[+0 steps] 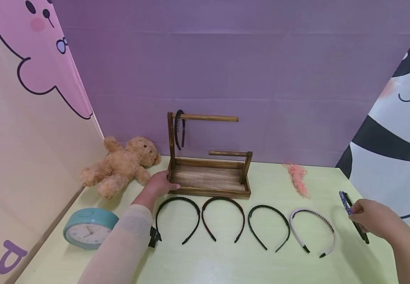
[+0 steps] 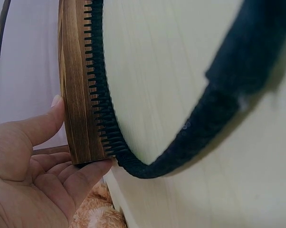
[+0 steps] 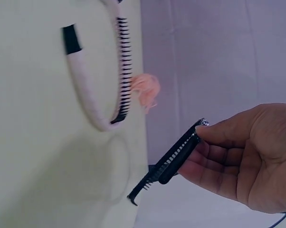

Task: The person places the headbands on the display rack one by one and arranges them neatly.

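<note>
At the left end of a wooden rack (image 1: 208, 193), my left hand (image 1: 159, 184) grips the tray's corner, thumb on the rim and fingers around the side (image 2: 52, 166). A black toothed headband (image 1: 176, 130) hangs from the rack's upper bar. Over the table's right side, my right hand (image 1: 377, 219) pinches a dark toothed headband (image 3: 166, 159) with a glittery blue band, held above the surface. Between the hands several headbands lie in a row: a black one (image 1: 178, 198), a dark red one (image 1: 222, 198), a dark one (image 1: 269, 207) and a pale pink-white one (image 1: 334, 239).
A brown teddy bear (image 1: 123, 165) lies left of the rack, with a teal clock (image 1: 91, 228) in front of it. Pink yarn (image 1: 297, 179) lies at the back right. A purple backdrop (image 1: 261, 71) stands behind the table; printed panels flank both sides.
</note>
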Available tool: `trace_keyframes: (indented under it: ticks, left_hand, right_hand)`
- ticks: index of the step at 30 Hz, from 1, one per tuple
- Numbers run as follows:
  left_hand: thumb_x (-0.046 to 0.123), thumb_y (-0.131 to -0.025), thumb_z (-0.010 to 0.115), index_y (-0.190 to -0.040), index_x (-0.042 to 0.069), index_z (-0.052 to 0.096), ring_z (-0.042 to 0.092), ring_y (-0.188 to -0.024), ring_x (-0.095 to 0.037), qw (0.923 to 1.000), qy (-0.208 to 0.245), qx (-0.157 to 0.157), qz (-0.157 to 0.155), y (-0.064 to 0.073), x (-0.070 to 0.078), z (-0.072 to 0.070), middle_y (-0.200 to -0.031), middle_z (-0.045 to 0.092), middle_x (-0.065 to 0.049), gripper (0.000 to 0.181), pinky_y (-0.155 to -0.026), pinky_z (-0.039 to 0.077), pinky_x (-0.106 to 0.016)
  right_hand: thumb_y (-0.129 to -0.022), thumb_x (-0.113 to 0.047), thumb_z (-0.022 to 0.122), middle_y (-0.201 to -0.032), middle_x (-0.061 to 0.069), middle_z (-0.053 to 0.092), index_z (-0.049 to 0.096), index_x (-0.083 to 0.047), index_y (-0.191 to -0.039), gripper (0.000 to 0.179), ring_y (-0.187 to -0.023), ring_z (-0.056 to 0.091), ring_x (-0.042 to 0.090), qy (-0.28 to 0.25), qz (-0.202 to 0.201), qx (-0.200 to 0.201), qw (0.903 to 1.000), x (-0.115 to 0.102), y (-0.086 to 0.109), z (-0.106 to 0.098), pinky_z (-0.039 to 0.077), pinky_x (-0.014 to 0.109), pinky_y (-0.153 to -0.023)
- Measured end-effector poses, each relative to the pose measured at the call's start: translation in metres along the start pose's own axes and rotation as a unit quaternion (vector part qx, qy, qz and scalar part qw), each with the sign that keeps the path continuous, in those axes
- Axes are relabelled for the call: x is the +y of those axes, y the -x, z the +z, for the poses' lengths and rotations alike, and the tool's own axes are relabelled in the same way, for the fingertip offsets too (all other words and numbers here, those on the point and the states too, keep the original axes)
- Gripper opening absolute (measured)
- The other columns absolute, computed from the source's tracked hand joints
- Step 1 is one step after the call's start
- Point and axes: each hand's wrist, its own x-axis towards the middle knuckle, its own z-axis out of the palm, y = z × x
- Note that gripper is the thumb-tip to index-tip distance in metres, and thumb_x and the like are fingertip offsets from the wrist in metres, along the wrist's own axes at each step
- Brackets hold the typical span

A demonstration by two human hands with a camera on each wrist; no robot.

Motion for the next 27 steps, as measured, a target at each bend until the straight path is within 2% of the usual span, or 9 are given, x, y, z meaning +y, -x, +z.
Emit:
trace_keyframes:
  ticks: [3, 8, 14, 20, 27]
  left_hand:
    - [0.030, -0.091, 0.071, -0.154, 0.001, 0.027, 0.031, -0.144, -0.040, 1.0000, 0.000, 0.001, 0.001, -0.001, 0.000, 0.000, -0.157, 0.033, -0.019, 0.082, -0.115, 0.030, -0.054]
    - [0.030, -0.091, 0.071, -0.154, 0.001, 0.027, 0.031, -0.143, -0.040, 1.0000, -0.004, 0.002, 0.003, -0.001, 0.000, 0.000, -0.156, 0.034, -0.020, 0.082, -0.115, 0.031, -0.054]
    - [0.030, -0.091, 0.072, -0.154, 0.000, 0.027, 0.031, -0.143, -0.040, 1.0000, -0.003, 0.001, 0.004, -0.001, 0.000, 0.000, -0.156, 0.033, -0.020, 0.082, -0.115, 0.031, -0.054]
    - [0.029, -0.091, 0.072, -0.154, 0.000, 0.027, 0.032, -0.143, -0.040, 1.0000, 0.003, 0.005, 0.006, 0.000, 0.000, 0.000, -0.156, 0.034, -0.020, 0.082, -0.115, 0.031, -0.054]
    - [0.029, -0.091, 0.072, -0.154, 0.000, 0.027, 0.032, -0.143, -0.040, 1.0000, 0.003, 0.003, 0.006, 0.001, 0.000, 0.000, -0.156, 0.034, -0.020, 0.083, -0.115, 0.030, -0.054]
  right_hand:
    - [-0.094, -0.016, 0.059, -0.075, 0.003, 0.059, 0.056, 0.006, -0.097, 0.023, -0.069, 0.056, 0.017, -0.002, -0.015, 0.042, 0.9990, -0.013, 0.004, -0.010, 0.044, 0.034, -0.062]
    - [-0.096, -0.017, 0.058, -0.083, 0.006, 0.064, 0.056, 0.006, -0.103, 0.024, -0.072, 0.061, 0.016, -0.020, -0.034, 0.095, 0.9947, -0.036, 0.007, -0.019, 0.045, 0.032, -0.062]
    - [-0.097, -0.016, 0.058, -0.089, 0.011, 0.068, 0.055, 0.005, -0.107, 0.024, -0.077, 0.065, 0.018, -0.051, -0.056, 0.127, 0.9890, -0.067, 0.005, -0.021, 0.046, 0.032, -0.064]
    - [-0.101, -0.021, 0.056, -0.099, 0.019, 0.068, 0.052, 0.003, -0.112, 0.027, -0.087, 0.069, 0.028, -0.078, -0.066, 0.150, 0.9834, -0.098, -0.003, -0.021, 0.053, 0.042, -0.070]
    - [-0.101, -0.025, 0.055, -0.105, 0.022, 0.066, 0.053, 0.000, -0.115, 0.029, -0.095, 0.066, 0.036, -0.102, -0.076, 0.179, 0.9756, -0.127, -0.016, -0.021, 0.051, 0.043, -0.072]
